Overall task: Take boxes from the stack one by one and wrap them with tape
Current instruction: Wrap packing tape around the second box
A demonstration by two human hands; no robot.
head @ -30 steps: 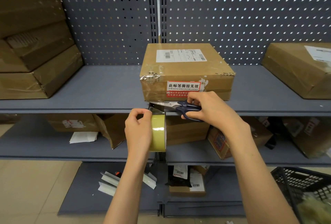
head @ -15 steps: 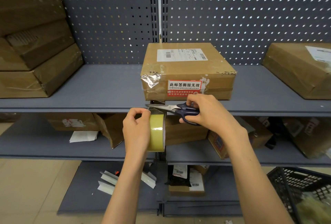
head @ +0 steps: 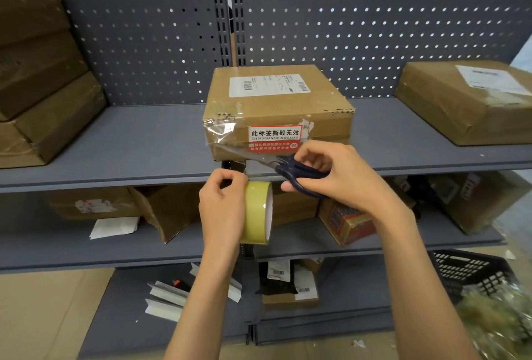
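The scissors' [head: 299,172] handle loops are covered by the right hand [head: 336,175] — only blades and dark shanks are seen. Beside the left hand's [head: 224,210] grip, the tape roll's [head: 257,212] left face is hidden — any taut strip cannot be made out.

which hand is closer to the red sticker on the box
Right. The right hand, gripping the scissors, sits just below the red sticker; the left hand, holding the tape roll, is lower and leftward.

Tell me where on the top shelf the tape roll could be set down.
Bare shelf lies between the left stack of boxes and the centre box, and again between that box and the right box. In front of the centre box both hands crowd the edge.
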